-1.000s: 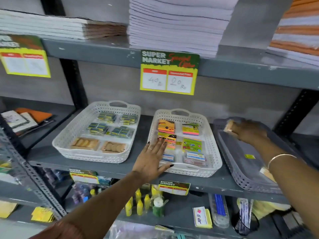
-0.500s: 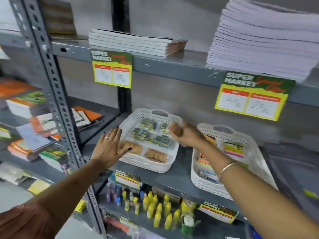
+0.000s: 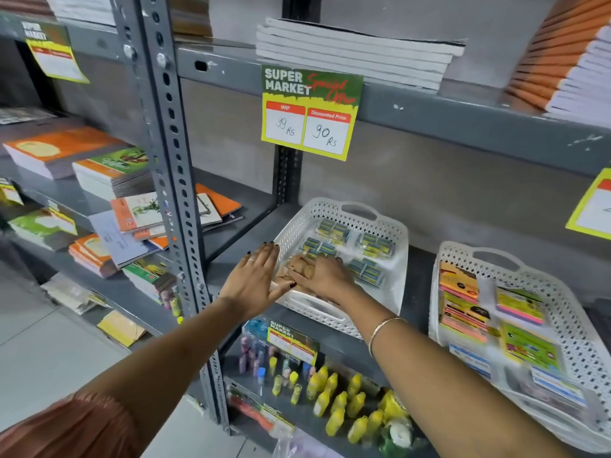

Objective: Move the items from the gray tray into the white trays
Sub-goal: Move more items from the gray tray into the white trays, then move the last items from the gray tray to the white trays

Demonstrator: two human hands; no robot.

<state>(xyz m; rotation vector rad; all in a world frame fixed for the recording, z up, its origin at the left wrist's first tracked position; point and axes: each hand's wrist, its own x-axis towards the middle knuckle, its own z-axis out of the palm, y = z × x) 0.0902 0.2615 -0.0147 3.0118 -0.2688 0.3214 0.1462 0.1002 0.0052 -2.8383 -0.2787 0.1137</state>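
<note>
Right hand [image 3: 325, 279] lowers a tan item into the left white tray [image 3: 393, 239]; left hand [image 3: 256, 280] spread flat, empty; remaining items unseen.

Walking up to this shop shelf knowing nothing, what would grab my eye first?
Probably the green-and-yellow "Super Market" price card hanging from the upper grey shelf edge. Below it, two bare hands meet at the left white perforated plastic tray: the left hand flat at its rim, the right hand inside among tan packets.
</note>
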